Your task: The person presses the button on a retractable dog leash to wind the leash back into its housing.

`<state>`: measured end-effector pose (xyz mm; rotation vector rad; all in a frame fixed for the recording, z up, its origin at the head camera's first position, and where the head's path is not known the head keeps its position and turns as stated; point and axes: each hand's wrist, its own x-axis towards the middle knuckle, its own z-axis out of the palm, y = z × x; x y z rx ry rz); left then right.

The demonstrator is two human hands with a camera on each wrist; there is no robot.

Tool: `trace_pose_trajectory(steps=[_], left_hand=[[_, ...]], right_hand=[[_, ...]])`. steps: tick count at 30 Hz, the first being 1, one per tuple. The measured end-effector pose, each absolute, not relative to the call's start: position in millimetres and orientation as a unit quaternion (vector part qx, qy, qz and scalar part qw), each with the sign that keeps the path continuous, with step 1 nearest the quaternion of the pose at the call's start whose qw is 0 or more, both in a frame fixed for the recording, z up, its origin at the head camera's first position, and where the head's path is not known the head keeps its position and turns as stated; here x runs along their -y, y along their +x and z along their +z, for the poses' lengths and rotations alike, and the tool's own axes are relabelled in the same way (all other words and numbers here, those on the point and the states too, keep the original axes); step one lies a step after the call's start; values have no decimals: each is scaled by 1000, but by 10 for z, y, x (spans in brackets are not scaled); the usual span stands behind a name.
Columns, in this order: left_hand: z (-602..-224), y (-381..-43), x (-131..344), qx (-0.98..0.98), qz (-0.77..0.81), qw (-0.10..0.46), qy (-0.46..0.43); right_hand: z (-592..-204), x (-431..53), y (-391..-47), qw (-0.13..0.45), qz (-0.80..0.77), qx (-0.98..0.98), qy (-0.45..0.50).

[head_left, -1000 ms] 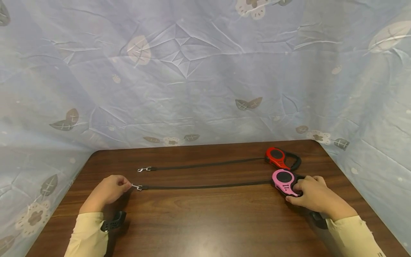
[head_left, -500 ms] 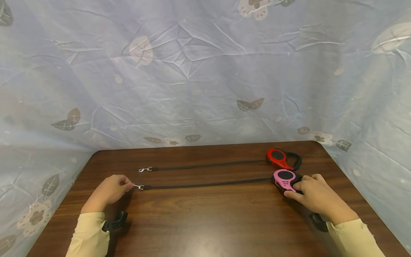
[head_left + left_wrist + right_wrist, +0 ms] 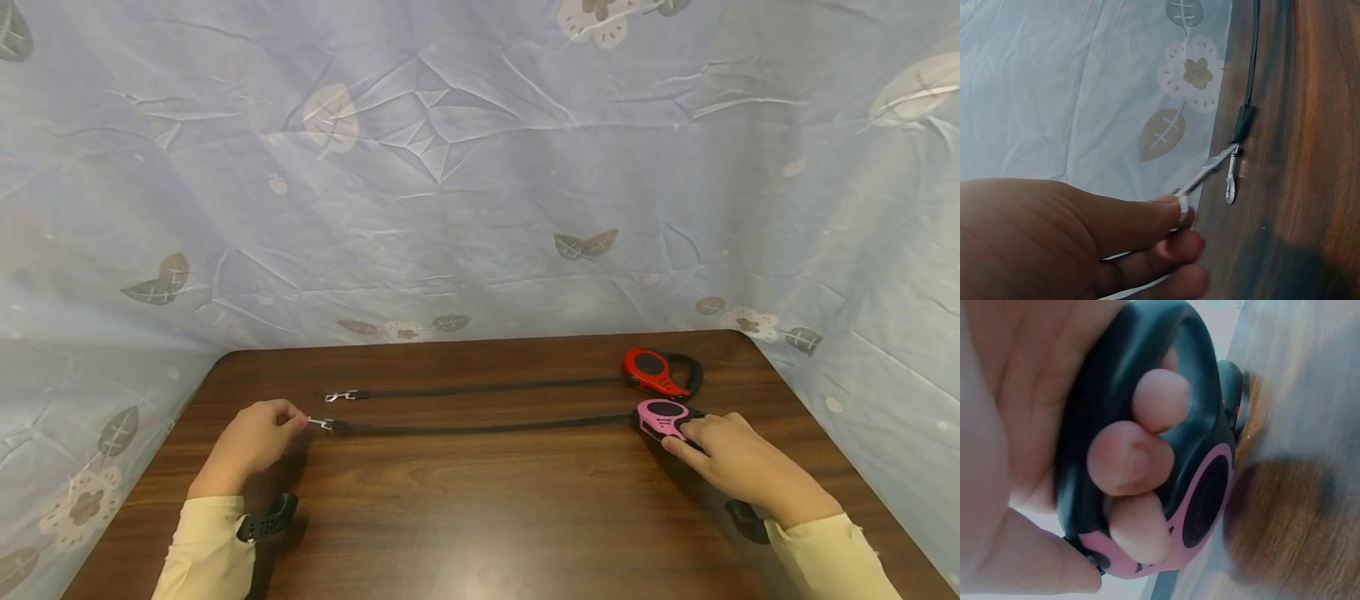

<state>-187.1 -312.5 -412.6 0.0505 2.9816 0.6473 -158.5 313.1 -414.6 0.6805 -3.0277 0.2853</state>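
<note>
My right hand (image 3: pixel 731 462) grips the black handle of a pink retractable leash (image 3: pixel 662 417), fingers curled through the loop (image 3: pixel 1141 456), lifted a little off the brown table (image 3: pixel 480 517). Its black strap (image 3: pixel 480 427) runs left to a metal clip (image 3: pixel 321 423), which my left hand (image 3: pixel 258 442) pinches between thumb and fingertips (image 3: pixel 1179 212). The clip hangs just above the wood in the left wrist view. Behind it lies a red retractable leash (image 3: pixel 654 372) on the table, its strap (image 3: pixel 487 387) stretched left to a loose clip (image 3: pixel 339 397).
Pale blue cloth with leaf and flower prints (image 3: pixel 450 183) covers the wall behind and drapes past both table sides. A black wrist strap (image 3: pixel 266 521) shows at my left cuff. Bare wood (image 3: pixel 487 517) lies between my hands and the near edge.
The pink leash housing has been lifted and tipped on edge in my right hand, and the strap and clip end have shifted slightly away from me. The red leash stays put.
</note>
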Motion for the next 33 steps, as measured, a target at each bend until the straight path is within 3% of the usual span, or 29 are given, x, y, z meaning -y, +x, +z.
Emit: trace_pose_trajectory(steps=[14, 21, 33], left_hand=[[-4085, -1839, 3092, -965, 244, -88, -34], [-4078, -1846, 3077, -959, 255, -115, -45], [-4067, -1863, 3035, -948, 271, -154, -60]], right_hand=[[-4133, -3116, -1633, 151, 68, 952, 257], [-4170, -3137, -1690, 224, 53, 935, 269], [-4211, -3163, -1714, 251, 71, 927, 270]])
